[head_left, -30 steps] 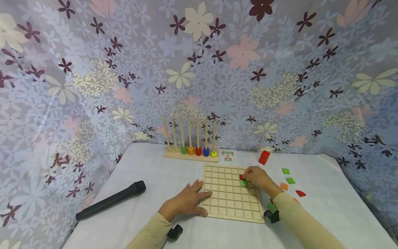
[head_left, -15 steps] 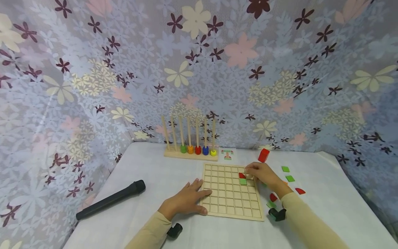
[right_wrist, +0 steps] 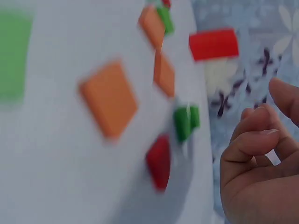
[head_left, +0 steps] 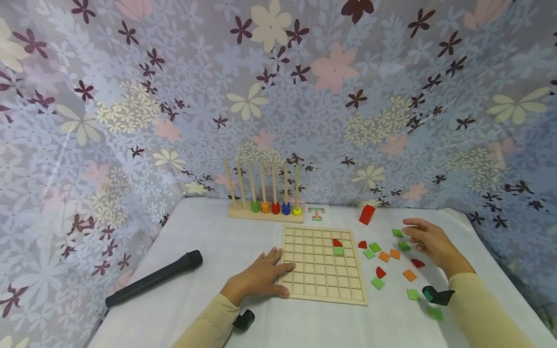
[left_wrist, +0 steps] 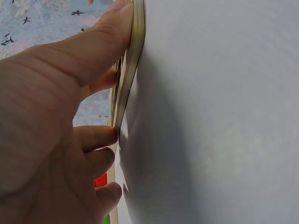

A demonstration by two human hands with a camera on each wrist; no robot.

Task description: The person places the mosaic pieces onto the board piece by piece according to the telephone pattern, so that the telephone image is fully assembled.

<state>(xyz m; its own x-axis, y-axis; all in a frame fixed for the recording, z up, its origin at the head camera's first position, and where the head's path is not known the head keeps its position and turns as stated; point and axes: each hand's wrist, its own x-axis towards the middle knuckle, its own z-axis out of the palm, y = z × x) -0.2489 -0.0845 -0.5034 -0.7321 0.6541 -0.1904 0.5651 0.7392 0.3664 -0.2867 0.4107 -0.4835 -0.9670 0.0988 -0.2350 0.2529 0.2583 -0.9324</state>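
Note:
The wooden grid board (head_left: 322, 270) lies flat, with a red quarter-round piece (head_left: 337, 242) in one cell and a green square (head_left: 338, 251) in the cell just below it. My left hand (head_left: 258, 278) rests with spread fingers on the board's left edge; the left wrist view shows the hand (left_wrist: 60, 107) against the board's side (left_wrist: 129, 79). Over the loose pieces at the right, my right hand (head_left: 435, 244) hovers beside a green square (head_left: 397, 233), its fingers loosely bent and holding nothing. In the right wrist view that hand (right_wrist: 261, 172) has a gap between thumb and fingers.
Loose red, orange (head_left: 409, 275) and green pieces lie right of the board. Behind it stand a peg rack (head_left: 266, 215) with coloured beads, a patterned card (head_left: 317, 213) and a red block (head_left: 367, 214). A black microphone (head_left: 154, 279) lies at the left.
My right hand has moved from the board's upper right to the loose pieces at the right, uncovering the red quarter-round in its cell. My left hand has stayed on the board's edge.

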